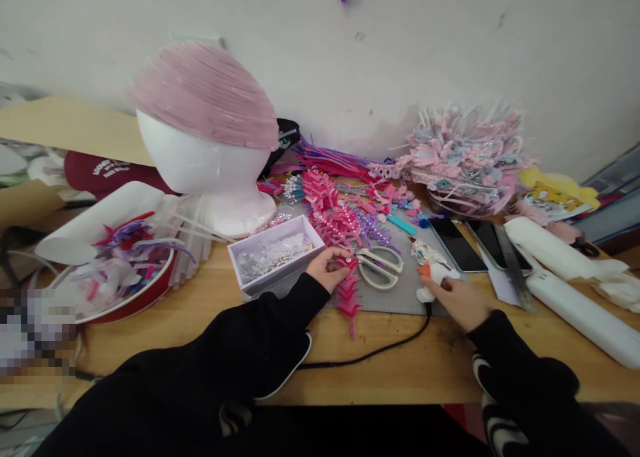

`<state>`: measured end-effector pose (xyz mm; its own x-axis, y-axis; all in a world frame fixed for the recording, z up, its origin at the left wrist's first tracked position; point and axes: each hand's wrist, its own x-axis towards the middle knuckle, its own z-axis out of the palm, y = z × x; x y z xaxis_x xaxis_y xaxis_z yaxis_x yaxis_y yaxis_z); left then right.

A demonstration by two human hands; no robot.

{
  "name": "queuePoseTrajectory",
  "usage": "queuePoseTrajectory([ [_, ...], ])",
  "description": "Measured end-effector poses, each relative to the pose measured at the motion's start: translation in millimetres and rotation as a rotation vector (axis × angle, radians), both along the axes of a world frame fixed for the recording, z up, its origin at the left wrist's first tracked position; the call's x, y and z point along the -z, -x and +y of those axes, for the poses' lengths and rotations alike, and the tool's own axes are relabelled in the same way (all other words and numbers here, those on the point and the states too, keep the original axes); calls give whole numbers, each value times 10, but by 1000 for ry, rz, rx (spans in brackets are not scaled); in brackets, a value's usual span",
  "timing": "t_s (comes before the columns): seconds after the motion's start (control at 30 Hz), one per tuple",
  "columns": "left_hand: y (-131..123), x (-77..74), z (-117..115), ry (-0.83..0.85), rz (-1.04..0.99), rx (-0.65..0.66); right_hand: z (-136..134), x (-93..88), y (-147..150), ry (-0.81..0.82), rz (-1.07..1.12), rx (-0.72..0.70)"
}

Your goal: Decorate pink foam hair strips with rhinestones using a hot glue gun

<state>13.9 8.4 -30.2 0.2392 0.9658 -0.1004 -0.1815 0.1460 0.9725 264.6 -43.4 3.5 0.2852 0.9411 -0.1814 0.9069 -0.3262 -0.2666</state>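
Observation:
My left hand is closed in a pinch on a pink feather-like trim piece that lies on a grey mat. My right hand is wrapped round a white glue gun with an orange tip; its black cord trails over the wooden table. White-handled scissors lie between the two hands. A small lilac box of beads sits just left of my left hand. More pink and purple trim pieces are spread beyond the scissors.
A white foam head with a pink covering stands at the back left. A red-rimmed bowl of scraps is at left. Two phones, a metal ruler, white rolls and a pile of pink headpieces lie at right.

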Motion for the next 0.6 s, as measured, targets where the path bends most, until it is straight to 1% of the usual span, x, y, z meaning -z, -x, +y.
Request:
queuePoseTrajectory([
  [0.1, -6, 22, 14, -9, 6, -56, 35, 11, 32, -13, 72, 30],
  [0.17, 4, 36, 17, -43, 9, -75, 8, -11, 75, -67, 223, 96],
  [0.23, 26, 36, 12, -104, 17, -76, -41, -43, 137, -180, 549, 183],
  [0.3, 50, 20, 1, -167, 38, -81, -90, -74, 206, -281, 910, 223],
  [0.37, 65, -6, -13, -197, 71, -90, -121, -95, 265, -299, 1227, 189],
  [0.47, 61, -37, -31, -188, 78, -74, -138, -91, 331, -243, 1550, 123],
  [0.5, 56, -44, -37, -183, 71, -67, -143, -80, 353, -222, 1620, 104],
  [0.53, 50, -48, -42, -177, 65, -60, -150, -65, 378, -207, 1644, 91],
  [0.6, 40, -56, -51, -164, 66, -55, -170, -27, 439, -187, 1636, 52],
])
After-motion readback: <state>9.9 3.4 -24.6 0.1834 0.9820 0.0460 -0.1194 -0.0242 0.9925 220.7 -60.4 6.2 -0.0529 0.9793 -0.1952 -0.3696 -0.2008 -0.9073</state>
